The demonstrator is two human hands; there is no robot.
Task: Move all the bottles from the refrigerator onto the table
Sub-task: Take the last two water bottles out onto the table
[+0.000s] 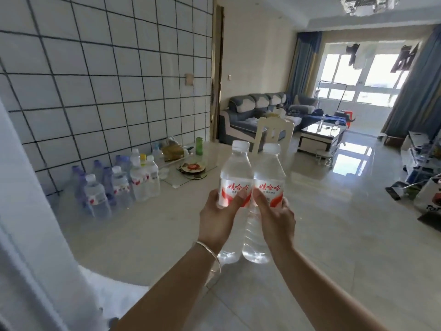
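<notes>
far left: white refrigerator edge (28, 211). cluster of bottles (119, 185) standing on the table (143, 235) by the tiled wall, roughly ten, exact count unclear through overlap. one plate (192, 168) and one green cup (199, 146) behind. centre: left hand (218, 218) grips one water bottle (235, 173), bracelet on wrist. right hand (274, 218) grips a second water bottle (269, 173). both upright, touching, held above the table. one chair (274, 132) beyond.
</notes>
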